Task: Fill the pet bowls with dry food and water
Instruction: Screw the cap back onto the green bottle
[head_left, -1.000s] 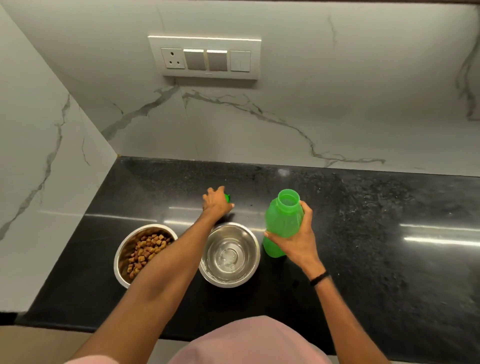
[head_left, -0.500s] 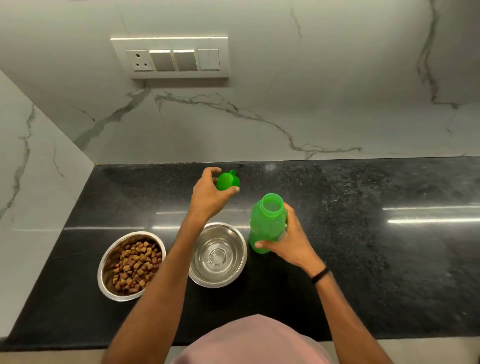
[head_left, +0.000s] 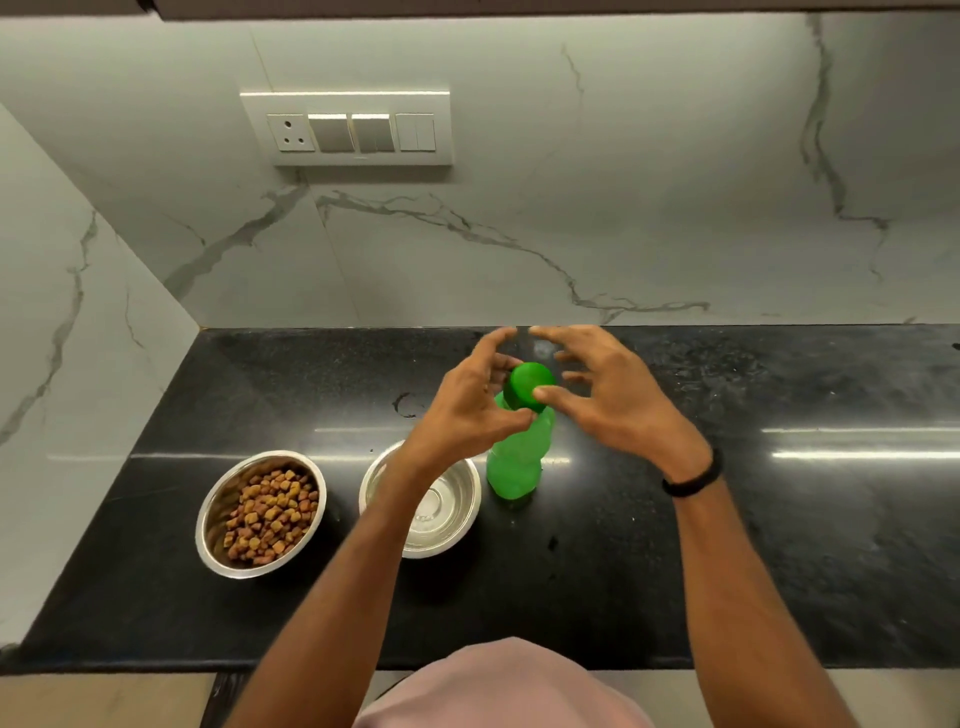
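Two hands meet over the mouth of the bottle, just above the middle of the frame. Our left hand (head_left: 462, 415) has thumb and fingers curled round the green cap (head_left: 527, 384) and holds it on top of the neck. Our right hand (head_left: 623, 405) is spread wide and grips nothing, only its thumb tip lying against the cap's side. Under them the green bottle (head_left: 514, 467) stands upright on the black counter (head_left: 779, 545), with no hand on its body.

Just left of the bottle, partly under our left forearm, sits the second steel bowl (head_left: 457, 501). Its inside shines, and we cannot tell how much water lies in it. Further left, apart from it, the first steel bowl (head_left: 217, 512) holds a heap of brown kibble (head_left: 270, 514).

We judge the food to be served and the step in hand to be closing the bottle. The next move calls for seating the cap square on the thread and turning it down. Since the bottle stands free, we think our right hand should take its body first, or the twist may spin it or tip it toward the bowl.
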